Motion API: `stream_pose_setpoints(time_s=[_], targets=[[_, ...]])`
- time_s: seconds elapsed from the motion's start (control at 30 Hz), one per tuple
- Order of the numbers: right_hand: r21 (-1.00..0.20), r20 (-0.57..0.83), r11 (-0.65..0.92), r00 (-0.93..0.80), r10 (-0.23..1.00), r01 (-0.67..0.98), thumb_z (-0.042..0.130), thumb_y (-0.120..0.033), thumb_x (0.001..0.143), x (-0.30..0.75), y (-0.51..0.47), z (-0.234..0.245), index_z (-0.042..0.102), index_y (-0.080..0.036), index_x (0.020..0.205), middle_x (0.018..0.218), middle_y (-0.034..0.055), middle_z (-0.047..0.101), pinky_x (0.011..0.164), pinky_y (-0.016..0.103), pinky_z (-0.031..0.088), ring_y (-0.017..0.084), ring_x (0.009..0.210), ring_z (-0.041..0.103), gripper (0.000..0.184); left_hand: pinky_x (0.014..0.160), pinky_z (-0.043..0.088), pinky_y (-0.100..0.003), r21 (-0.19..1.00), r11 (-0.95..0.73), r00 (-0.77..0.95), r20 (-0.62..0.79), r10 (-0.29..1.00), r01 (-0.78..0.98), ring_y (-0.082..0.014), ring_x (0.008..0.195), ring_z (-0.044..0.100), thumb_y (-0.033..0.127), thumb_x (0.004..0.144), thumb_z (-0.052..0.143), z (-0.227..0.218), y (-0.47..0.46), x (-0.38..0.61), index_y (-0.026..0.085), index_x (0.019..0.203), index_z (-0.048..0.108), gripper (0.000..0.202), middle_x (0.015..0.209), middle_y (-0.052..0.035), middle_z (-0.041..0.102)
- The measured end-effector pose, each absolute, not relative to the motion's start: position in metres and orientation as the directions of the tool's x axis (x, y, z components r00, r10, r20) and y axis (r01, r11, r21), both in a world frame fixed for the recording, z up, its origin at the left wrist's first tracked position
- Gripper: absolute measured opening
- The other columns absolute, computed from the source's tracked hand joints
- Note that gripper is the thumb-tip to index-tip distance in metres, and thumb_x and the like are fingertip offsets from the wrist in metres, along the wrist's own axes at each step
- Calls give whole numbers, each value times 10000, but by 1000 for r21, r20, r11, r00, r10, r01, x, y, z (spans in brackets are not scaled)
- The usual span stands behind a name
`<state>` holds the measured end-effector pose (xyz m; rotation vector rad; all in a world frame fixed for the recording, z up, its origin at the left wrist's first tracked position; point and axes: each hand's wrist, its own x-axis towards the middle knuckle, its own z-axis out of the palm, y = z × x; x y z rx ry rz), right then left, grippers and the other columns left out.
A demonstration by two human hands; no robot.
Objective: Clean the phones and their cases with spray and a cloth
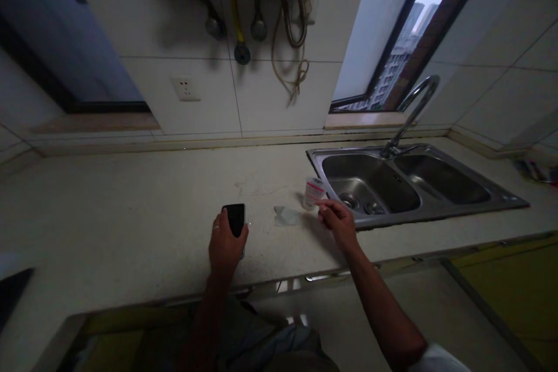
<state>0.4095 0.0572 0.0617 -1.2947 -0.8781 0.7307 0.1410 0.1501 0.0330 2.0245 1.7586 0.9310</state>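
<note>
On the pale countertop, my left hand [224, 244] is closed around a dark smartphone [236, 218], thumb on one side and fingers on the other. The phone's lower part is hidden under the palm. My right hand [337, 220] is beside a small clear plastic cup [313, 193] with red and white print. Its fingers are pinched together, the fingertips at the cup's right side; whether they touch it or hold something small I cannot tell. Between the hands a thin whitish piece of paper or wipe [286, 216] lies flat on the counter.
A double steel sink [366, 180] with a tall faucet [412, 110] lies right of the cup. Hoses [285, 6] and a tied cord [296, 81] hang from the tiled wall. A window [401, 40] stands open. A dark flat object [15, 290] is at far left.
</note>
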Motion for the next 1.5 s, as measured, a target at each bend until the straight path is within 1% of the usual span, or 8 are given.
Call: stream_pose_setpoints(time_s=[0.1,0.23,0.4,0.57,0.97,1.2,1.37,1.5], targets=[[-990,76,55,160,984,131,621,-543,858,386,65,44,738,-186,893,656,14,658,532,267,430,138,536,544,377,1115,393,-467,634,-256,-1,376,927,729,-330,1343,477,420,899,519,29,149,134,102,1393,475,589,1405,-226,512],[-857,196,181,-21,980,482,586,-427,916,365,73,27,764,-216,917,871,62,755,739,330,476,208,776,657,277,1118,367,-496,609,-256,-29,418,908,751,-354,1309,491,450,882,551,23,142,122,69,1370,495,622,1333,-252,556],[-797,229,207,-32,973,568,545,-367,945,365,72,23,758,-220,928,868,57,754,741,330,473,218,782,671,260,1068,380,-534,499,-208,37,331,943,841,-413,1264,494,567,821,602,25,138,124,-1,1417,431,840,1288,-297,576],[-773,221,189,-21,975,605,528,-388,954,365,70,22,747,-199,929,880,59,752,748,324,475,220,799,672,291,932,437,-530,321,-126,62,203,977,938,-428,1118,546,542,792,617,45,153,141,9,1445,409,868,1211,-300,598],[-758,207,145,24,978,636,526,-411,944,360,70,26,742,-192,918,871,55,760,723,301,483,211,780,672,309,867,456,-456,254,-90,64,112,992,963,-369,1072,551,477,808,603,53,156,145,155,1566,255,894,1220,-223,590],[-785,203,143,33,979,602,530,-430,943,362,69,25,741,-183,918,840,51,748,710,295,483,202,766,660,326,1004,426,-507,451,-166,68,225,972,877,-389,1186,533,574,847,581,33,153,121,16,1472,375,863,1295,-275,586],[-795,208,138,51,977,591,539,-434,932,363,70,23,740,-181,904,809,45,739,686,287,478,195,737,649,324,951,497,-472,805,-191,-28,249,968,562,-292,1061,632,502,877,579,7,153,96,113,1385,484,647,1173,-184,676],[-785,208,128,64,976,607,542,-442,926,363,70,22,743,-181,901,799,46,739,695,294,484,197,732,647,330,838,553,-400,917,-183,-65,219,974,353,-225,938,676,462,868,599,0,151,89,153,1317,528,550,1113,-146,696]])
